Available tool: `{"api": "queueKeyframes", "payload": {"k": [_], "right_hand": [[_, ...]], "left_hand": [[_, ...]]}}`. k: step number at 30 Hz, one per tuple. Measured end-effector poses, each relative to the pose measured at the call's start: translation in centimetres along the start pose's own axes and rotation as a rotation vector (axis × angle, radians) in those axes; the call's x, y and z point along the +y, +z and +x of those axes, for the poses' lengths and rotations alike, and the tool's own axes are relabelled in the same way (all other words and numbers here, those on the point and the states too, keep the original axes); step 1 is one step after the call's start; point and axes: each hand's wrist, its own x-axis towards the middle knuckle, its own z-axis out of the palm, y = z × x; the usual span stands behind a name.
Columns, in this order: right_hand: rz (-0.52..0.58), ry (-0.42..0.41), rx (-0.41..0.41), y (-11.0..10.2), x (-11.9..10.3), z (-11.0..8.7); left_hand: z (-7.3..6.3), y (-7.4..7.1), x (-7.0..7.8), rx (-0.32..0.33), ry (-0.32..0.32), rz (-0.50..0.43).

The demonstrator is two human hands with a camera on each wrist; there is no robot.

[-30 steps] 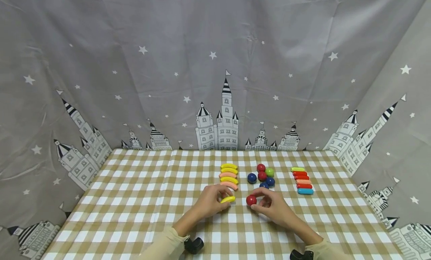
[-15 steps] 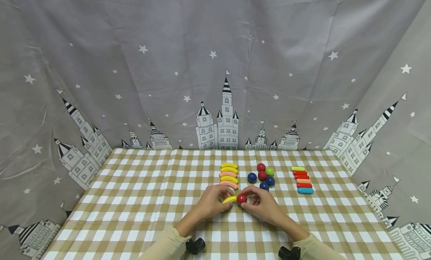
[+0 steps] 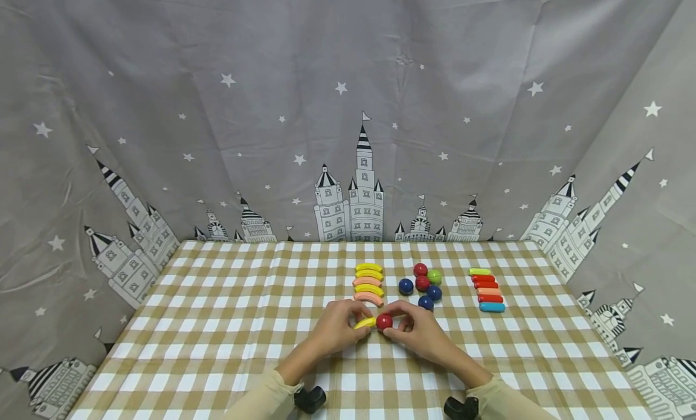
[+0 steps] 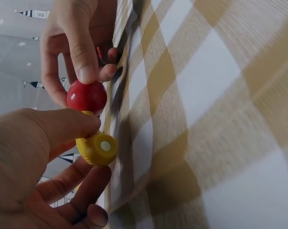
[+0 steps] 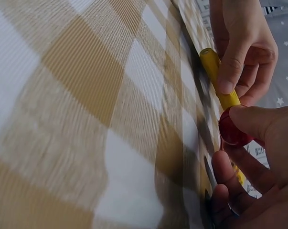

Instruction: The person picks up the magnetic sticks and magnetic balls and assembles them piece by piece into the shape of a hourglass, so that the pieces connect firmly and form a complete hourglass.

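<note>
My left hand (image 3: 335,327) pinches a curved yellow stick (image 4: 97,149) between thumb and fingers; a pale dot marks its near end in the left wrist view. In my right hand (image 3: 421,332) a glossy red ball (image 3: 383,322) is pinched between thumb and fingertips. The ball meets the far end of the yellow stick, low over the cloth near the middle of the table. Part of the stick is hidden behind the left thumb, and the right thumb covers part of the ball in the right wrist view.
Behind the hands lies a column of curved yellow and pink sticks (image 3: 368,282). To its right are loose red, green and blue balls (image 3: 422,283), then a column of straight coloured sticks (image 3: 490,291). A checked cloth (image 3: 244,323) covers the table; a grey curtain (image 3: 244,57) hangs behind.
My right hand has moved left with the red ball until the ball meets the end of the yellow stick. The left hand has stayed almost in place, still holding the stick.
</note>
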Motion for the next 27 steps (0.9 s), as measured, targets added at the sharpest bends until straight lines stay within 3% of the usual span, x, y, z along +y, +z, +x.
{"api": "queueKeyframes", "payload": {"k": [16,27], "right_hand": [[-0.06,-0.095,-0.058,2.8,-1.2,1.8],[-0.073,-0.04,-0.079,3.3,-1.4,2.0]], "left_hand": [[-2.6,-1.6,-1.6,0.066,0.032,0.058],[-3.3,-1.7,-1.9,0.081,0.025,0.064]]}}
